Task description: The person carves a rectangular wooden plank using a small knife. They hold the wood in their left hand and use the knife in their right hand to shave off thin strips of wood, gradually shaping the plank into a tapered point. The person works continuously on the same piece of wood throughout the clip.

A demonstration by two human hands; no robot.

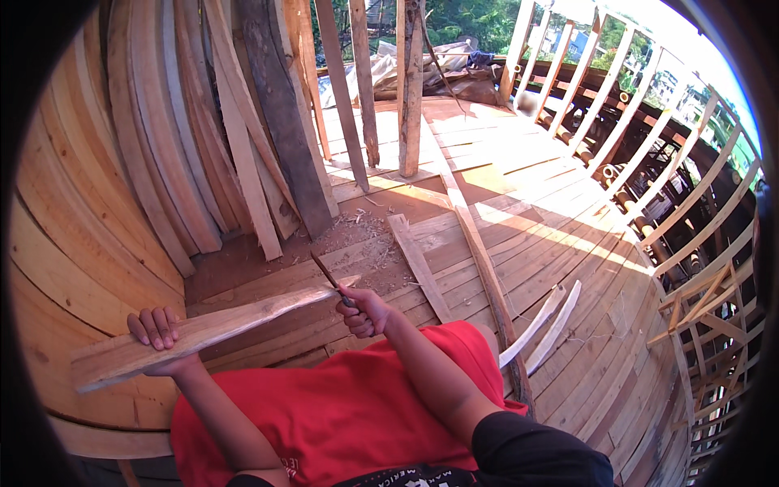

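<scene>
My left hand wraps round a rough wooden board near its wide left end, fingers over the top edge. The board lies slantwise above my lap, tapering to a pale, whittled right end. In my right hand is a knife, its narrow dark blade pointing up and away to the left. Its blade is close to the tapered end; whether the edge touches the wood I cannot tell. My fist hides most of the handle. Red cloth covers my lap beneath both forearms.
Wood shavings litter the plank floor ahead. Long planks lean along the left wall. A short board and a long beam lie ahead, with two pale curved strips at right. Slatted railing curves round the right.
</scene>
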